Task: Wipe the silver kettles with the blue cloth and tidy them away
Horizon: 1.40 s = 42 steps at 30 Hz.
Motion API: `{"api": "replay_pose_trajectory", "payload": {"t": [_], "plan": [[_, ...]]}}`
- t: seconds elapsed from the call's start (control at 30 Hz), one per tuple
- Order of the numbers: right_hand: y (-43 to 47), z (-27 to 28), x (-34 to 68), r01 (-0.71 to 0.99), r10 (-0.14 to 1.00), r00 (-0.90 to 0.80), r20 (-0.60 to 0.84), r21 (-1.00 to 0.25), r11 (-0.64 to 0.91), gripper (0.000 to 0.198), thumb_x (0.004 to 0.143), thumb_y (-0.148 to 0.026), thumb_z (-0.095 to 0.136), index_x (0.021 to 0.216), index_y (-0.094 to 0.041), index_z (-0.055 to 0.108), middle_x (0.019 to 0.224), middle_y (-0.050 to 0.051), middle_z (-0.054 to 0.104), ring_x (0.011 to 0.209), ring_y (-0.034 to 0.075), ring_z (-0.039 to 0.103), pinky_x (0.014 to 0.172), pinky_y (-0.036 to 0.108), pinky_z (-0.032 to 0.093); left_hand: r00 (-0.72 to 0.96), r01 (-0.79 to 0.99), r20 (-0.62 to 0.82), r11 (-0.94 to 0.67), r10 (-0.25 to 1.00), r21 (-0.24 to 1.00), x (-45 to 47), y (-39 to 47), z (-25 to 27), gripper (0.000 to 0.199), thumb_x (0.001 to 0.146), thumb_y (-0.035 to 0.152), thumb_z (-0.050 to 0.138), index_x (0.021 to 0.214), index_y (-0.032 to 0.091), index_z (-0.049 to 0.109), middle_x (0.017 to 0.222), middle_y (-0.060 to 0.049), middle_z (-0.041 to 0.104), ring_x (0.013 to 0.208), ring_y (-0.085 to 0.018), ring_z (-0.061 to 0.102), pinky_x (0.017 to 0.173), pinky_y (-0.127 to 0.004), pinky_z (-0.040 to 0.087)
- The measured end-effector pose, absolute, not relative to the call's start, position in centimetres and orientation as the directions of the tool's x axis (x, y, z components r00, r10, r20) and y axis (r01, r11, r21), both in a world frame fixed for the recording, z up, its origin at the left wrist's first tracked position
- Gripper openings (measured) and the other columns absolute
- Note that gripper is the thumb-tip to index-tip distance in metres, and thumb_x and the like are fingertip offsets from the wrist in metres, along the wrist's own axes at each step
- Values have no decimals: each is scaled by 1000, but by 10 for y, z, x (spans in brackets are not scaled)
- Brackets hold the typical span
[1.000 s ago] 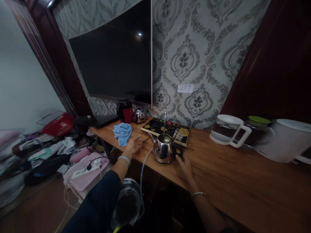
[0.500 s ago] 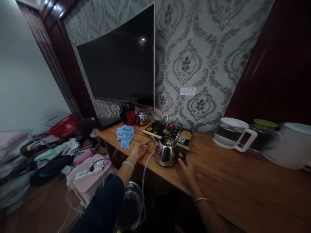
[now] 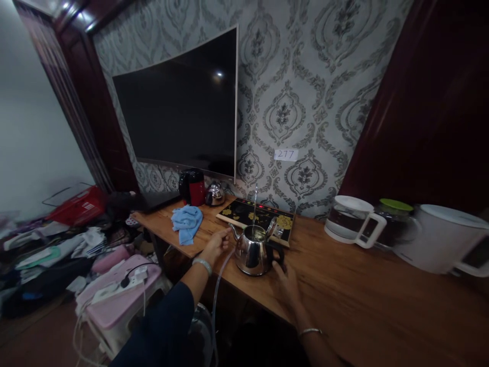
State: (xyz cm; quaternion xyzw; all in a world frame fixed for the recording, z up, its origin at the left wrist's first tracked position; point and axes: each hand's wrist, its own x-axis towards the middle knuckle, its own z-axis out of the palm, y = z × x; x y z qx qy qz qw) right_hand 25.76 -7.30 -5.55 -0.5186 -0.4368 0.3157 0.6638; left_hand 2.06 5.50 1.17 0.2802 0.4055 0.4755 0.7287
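A shiny steel kettle [image 3: 252, 257] stands upright and uncovered near the front edge of the wooden counter. At its spout, my left hand [image 3: 217, 247] is closed, with curled fingertips against or right beside the tip; what they pinch is hard to see. My right hand [image 3: 286, 280] is at the black handle [image 3: 275, 251], fingers around its lower end and partly hidden. Behind the kettle lies a black induction cooktop [image 3: 239, 208] with gold flowers and a small red light. A thin clear faucet or stream [image 3: 255, 201] rises above the kettle's opening. A clear hose [image 3: 217, 295] hangs down at the counter edge.
A blue cloth [image 3: 187, 223], a red-black appliance [image 3: 193, 187] and a small steel pot [image 3: 215, 194] stand left. On the right are a glass jug [image 3: 346, 220], a green-lidded jug [image 3: 395, 205] and a white pitcher [image 3: 431, 239]. A pink stool [image 3: 118, 300] bears a power strip.
My left hand has gone from spread fingers left of the spout to curled fingers at its tip. My right hand has closed in on the handle. The camera view has shifted slightly.
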Motion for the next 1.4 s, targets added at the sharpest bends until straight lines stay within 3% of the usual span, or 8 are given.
{"api": "replay_pose_trajectory", "payload": {"t": [0.33,0.63,0.83,0.9,1.13,1.4], "plan": [[-74,-57,257,77,875,403,268,-963,259,59,72,-62,70,109,-16,76,115,15,78,114,36,70,101,47,54,245,-421,-358,432,901,798,14,43,3,12,90,16,58,102,13,60,51,14,22,35,-3,18,39,-14,7],[-80,-62,263,118,875,429,224,-974,191,58,70,-63,68,104,-17,77,109,13,79,111,36,70,97,46,53,100,-514,-384,378,918,770,4,34,5,12,95,21,52,98,13,60,50,12,24,37,-5,20,41,-16,9],[-77,-69,269,134,885,415,212,-976,171,60,69,-63,68,104,-15,77,106,13,80,107,36,70,92,43,53,-55,-648,-345,229,937,727,-6,37,16,47,104,49,30,99,14,61,50,11,23,38,-8,17,41,-18,12],[-76,-71,269,126,882,415,225,-974,189,59,70,-62,68,105,-15,77,107,13,79,108,36,70,93,43,52,-74,-665,-354,218,932,715,-9,35,19,50,104,51,29,96,13,61,49,11,22,37,-8,16,41,-19,10],[-77,-65,263,131,878,395,270,-963,237,53,76,-58,68,108,-16,76,109,12,79,106,33,70,95,44,53,-146,-651,-355,181,923,738,-3,6,15,23,94,35,50,80,18,55,46,13,20,34,-5,14,41,-18,7],[-72,-63,260,55,868,404,290,-955,293,50,77,-56,68,108,-18,75,114,13,78,109,33,70,100,47,51,-53,-563,-133,80,990,823,59,-47,41,28,78,39,70,67,17,56,43,10,30,36,-3,23,42,-17,14]]}}
